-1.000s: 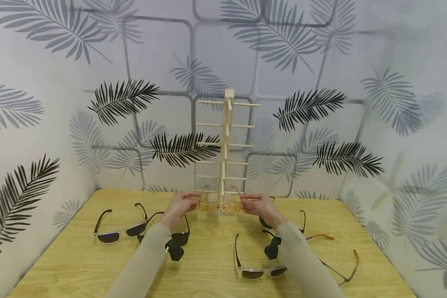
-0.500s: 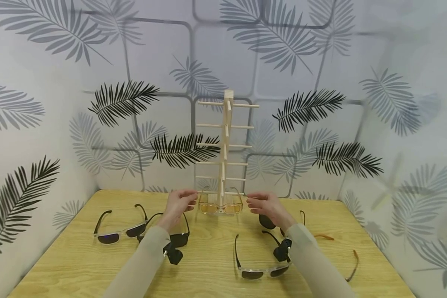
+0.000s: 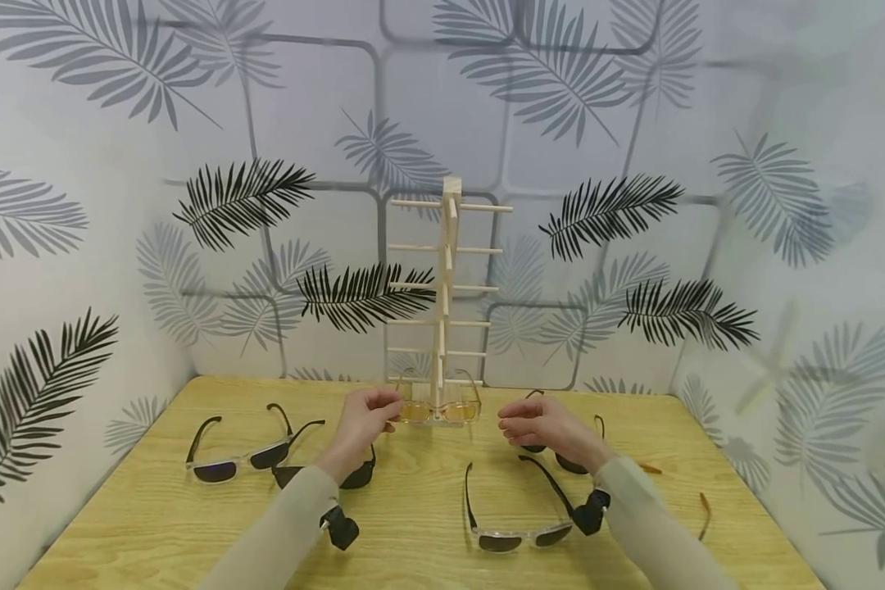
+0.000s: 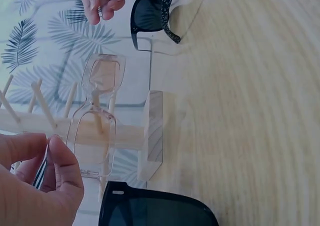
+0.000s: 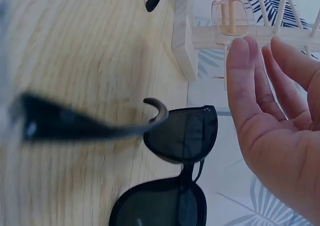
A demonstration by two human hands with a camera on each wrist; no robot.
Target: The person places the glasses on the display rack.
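Note:
Glasses with a clear frame and orange-tinted lenses (image 3: 460, 412) sit low on a wooden peg stand (image 3: 443, 319), facing front. Just left of them is my left hand (image 3: 363, 422); in the left wrist view its thumb and forefinger (image 4: 64, 158) are bent close together with no glasses between them. My right hand (image 3: 549, 428) is to the right, apart from the orange glasses, its fingers loosely bent and holding nothing. Black sunglasses (image 3: 571, 464) lie behind and below that hand, partly hidden. More black sunglasses (image 3: 357, 476) lie beneath my left wrist.
Clear-framed sunglasses with dark lenses (image 3: 216, 470) lie at the left of the wooden table (image 3: 406, 524). Another clear-framed pair (image 3: 501, 542) lies at the front, right of centre. A brown temple tip (image 3: 705, 512) shows beyond my right sleeve. Leaf-patterned wall covering (image 3: 324, 106) stands behind.
Both hands have come off the orange glasses, which stay on the stand. My right hand has moved right and down; my left has dropped slightly and turned inward.

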